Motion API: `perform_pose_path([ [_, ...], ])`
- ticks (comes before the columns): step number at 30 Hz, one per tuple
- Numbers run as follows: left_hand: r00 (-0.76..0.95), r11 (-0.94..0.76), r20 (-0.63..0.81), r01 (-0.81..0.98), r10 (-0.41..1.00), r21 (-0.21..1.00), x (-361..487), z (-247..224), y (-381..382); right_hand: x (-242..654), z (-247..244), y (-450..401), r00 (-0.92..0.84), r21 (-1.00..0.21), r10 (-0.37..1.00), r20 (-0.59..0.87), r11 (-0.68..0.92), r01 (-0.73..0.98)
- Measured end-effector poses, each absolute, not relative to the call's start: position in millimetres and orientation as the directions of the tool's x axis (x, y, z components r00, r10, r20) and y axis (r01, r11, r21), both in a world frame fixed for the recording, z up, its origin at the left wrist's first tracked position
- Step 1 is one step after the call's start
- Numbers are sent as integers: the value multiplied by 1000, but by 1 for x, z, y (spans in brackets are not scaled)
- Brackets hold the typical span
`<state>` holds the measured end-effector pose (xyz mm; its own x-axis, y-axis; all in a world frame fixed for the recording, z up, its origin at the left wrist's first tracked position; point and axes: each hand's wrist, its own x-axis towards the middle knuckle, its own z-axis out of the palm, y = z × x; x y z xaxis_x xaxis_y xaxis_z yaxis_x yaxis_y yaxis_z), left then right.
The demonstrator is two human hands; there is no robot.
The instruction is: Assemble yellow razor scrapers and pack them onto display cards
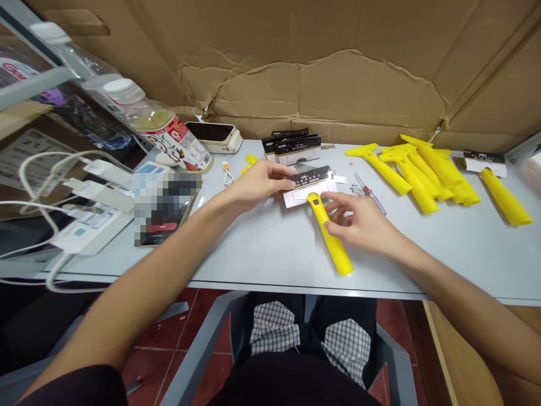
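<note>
On the table (240, 248), near the middle of its front edge, lies a yellow scraper handle (332, 239), its far end overlapping a black-and-white printed card (310, 183). The right hand (357, 217) touches the handle's right side, fingers curled and apart; the left hand (266, 179) pinches the card's left end. Just beyond are small metal parts (357, 190) and a screwdriver (367, 190). More yellow handles (418, 186) lie toward the back right corner; black-topped packets (296, 149) sit by the back edge.

Black sleeve (80, 388), checked dark legwear (350, 343)
</note>
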<state>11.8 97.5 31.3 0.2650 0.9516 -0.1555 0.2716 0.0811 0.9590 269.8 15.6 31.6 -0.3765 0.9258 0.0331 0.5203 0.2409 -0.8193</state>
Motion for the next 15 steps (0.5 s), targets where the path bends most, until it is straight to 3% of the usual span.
perform_pose_path([
  [5,346,-143,-41,489,937,860,13,22,98,267,33,11,-441,-649,897,22,349,676],
  [11,423,-362,64,675,904,643,26,16,89,261,28,7,-420,-320,887,191,461,828],
  [15,428,-434,147,719,892,543,33,16,83,262,24,10,-423,-236,895,142,446,863],
])
